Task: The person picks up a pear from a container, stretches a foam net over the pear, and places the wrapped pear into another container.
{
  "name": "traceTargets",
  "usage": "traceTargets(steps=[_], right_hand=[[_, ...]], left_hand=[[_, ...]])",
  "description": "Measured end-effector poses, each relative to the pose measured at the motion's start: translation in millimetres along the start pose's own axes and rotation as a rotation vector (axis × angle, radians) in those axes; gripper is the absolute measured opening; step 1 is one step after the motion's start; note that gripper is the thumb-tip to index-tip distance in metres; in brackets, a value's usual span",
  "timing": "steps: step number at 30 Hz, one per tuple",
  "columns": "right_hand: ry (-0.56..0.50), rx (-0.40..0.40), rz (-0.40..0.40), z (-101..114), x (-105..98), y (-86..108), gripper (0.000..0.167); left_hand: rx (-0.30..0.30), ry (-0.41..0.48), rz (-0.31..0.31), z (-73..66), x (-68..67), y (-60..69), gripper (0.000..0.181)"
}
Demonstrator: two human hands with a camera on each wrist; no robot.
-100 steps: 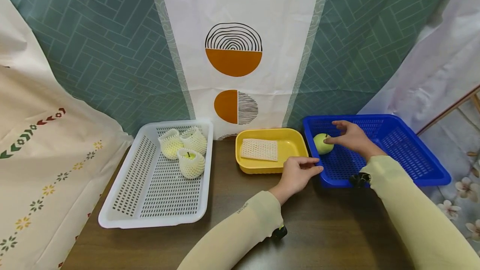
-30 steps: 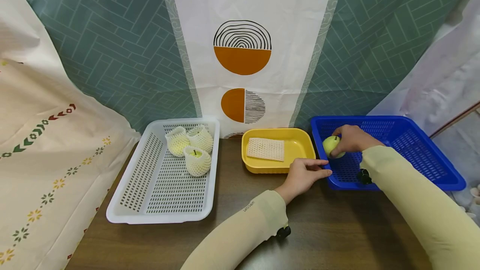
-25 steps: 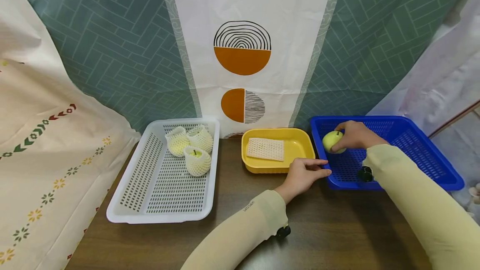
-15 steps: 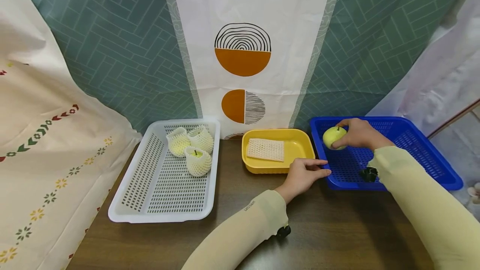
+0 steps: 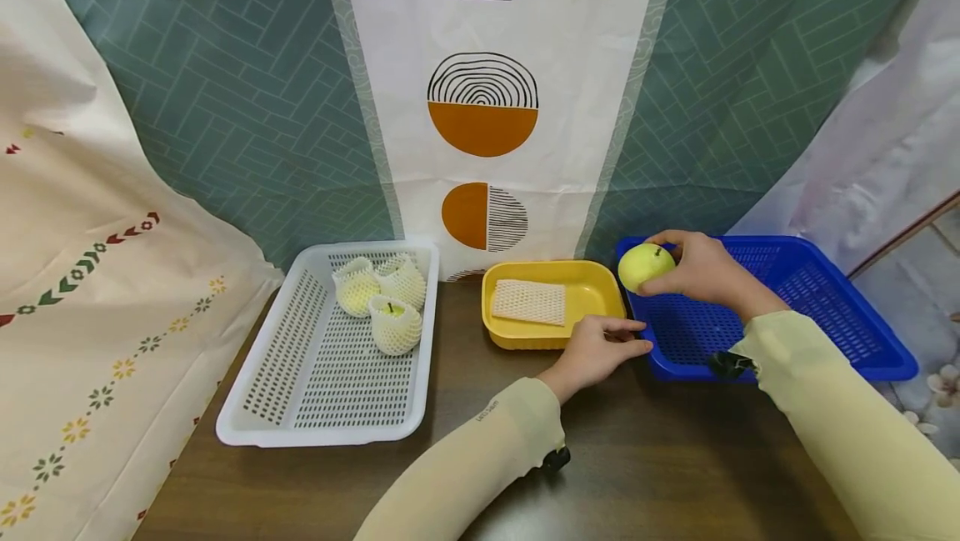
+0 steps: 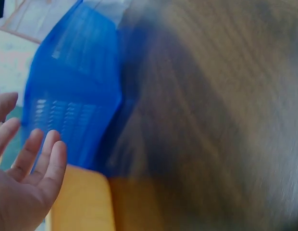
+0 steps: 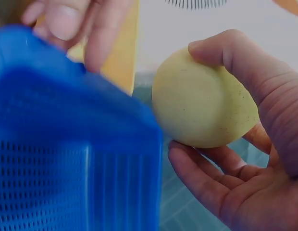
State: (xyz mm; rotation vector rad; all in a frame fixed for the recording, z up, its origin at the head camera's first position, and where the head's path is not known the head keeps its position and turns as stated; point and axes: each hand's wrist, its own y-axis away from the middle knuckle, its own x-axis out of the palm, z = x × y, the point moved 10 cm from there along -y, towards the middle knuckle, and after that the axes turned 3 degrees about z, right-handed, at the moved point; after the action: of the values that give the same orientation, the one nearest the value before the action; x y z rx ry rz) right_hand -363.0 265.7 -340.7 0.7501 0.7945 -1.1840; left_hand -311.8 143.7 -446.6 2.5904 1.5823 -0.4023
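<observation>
My right hand [image 5: 701, 273] grips a yellow-green apple [image 5: 647, 267], thumb on one side and fingers on the other, over the left end of the blue basket [image 5: 817, 299]. In the right wrist view the apple [image 7: 202, 101] is close to the basket's corner. My left hand [image 5: 596, 351] is beside the basket's left rim, thumb and fingers apart; its fingers look relaxed in the left wrist view, with nothing between them. Just left of the basket, the yellow tray [image 5: 592, 308] carries a flat white foam net sleeve [image 5: 528, 301].
On the left stands a white basket [image 5: 322, 420] with three apples in foam nets, one of them the front apple [image 5: 395, 326]. All containers rest on a dark wooden table [image 5: 637, 458]. A patterned curtain [image 5: 480, 216] hangs behind.
My right hand has closed round the apple, lifted it from the blue basket's floor and shifted it left toward the rim. The left hand has barely moved.
</observation>
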Motion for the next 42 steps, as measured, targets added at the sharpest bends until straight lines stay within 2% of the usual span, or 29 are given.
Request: traceTargets(steps=[6,10,13,16,19,24,30,34,42], right_hand=[[-0.028,-0.041,-0.012,26,8,8.6,0.084],[-0.048,-0.071,-0.004,39,12,12.2,0.083],[-0.059,-0.101,0.005,47,17,15.3,0.082],[-0.072,-0.118,0.009,55,23,19.3,0.079],[-0.078,-0.131,0.017,63,32,22.9,0.078],[-0.096,-0.173,0.033,78,50,28.5,0.077],[-0.095,-0.24,0.034,91,69,32.8,0.067],[-0.103,-0.286,0.057,101,80,36.7,0.061],[-0.132,-0.338,0.107,116,94,44.5,0.064]], left_hand=[[0.006,-0.08,-0.019,-7.5,-36.1,12.6,0.03],[-0.013,-0.126,-0.065,-10.5,-66.3,24.9,0.024],[-0.034,-0.138,-0.126,-13.0,-90.7,34.4,0.021],[-0.041,-0.135,-0.179,-19.2,-111.7,43.1,0.028],[-0.052,-0.129,-0.181,-25.9,-124.1,50.1,0.042],[-0.072,-0.172,-0.082,-35.4,-124.8,58.5,0.069],[-0.076,-0.252,0.027,-39.1,-114.6,65.9,0.082],[-0.066,-0.287,0.058,-37.5,-111.7,69.1,0.08],[-0.014,-0.239,0.128,-37.3,-104.7,74.8,0.063]])
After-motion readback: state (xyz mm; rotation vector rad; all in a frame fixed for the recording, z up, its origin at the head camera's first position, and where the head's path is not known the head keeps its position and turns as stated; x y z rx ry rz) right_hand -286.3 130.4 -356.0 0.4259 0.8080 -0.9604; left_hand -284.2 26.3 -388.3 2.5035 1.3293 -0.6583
